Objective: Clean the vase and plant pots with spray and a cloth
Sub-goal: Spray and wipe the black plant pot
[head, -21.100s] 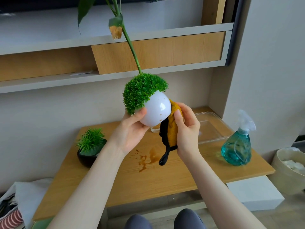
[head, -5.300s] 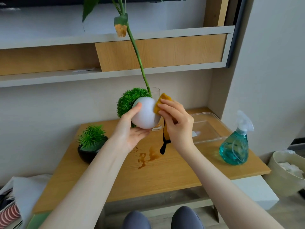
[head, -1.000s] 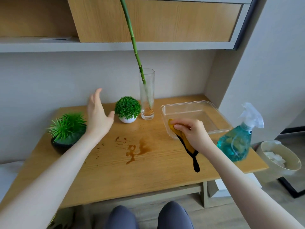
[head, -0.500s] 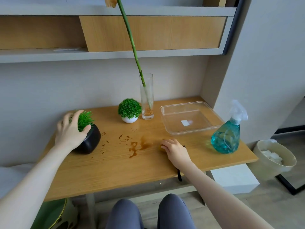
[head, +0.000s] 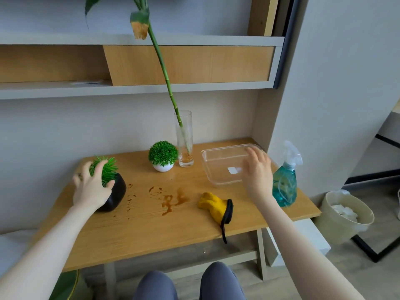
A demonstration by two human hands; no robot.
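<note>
My left hand (head: 92,187) grips the black plant pot (head: 115,194) with spiky green leaves at the table's left side. My right hand (head: 257,169) hovers open above the table, just left of the teal spray bottle (head: 284,185), holding nothing. The yellow cloth (head: 213,204) with a black strap lies on the wood near the front edge. A white round pot (head: 162,167) with a green ball plant stands at the back, beside the tall glass vase (head: 184,139) holding a bamboo stalk.
A clear plastic tray (head: 218,167) sits at the back right. Brown liquid stains (head: 171,200) mark the middle of the wooden table (head: 151,230). A beige bin (head: 344,215) stands on the floor to the right. Shelves hang above.
My right hand has let go of the yellow cloth on the table and risen toward the spray bottle. My left hand keeps its hold on the black pot.
</note>
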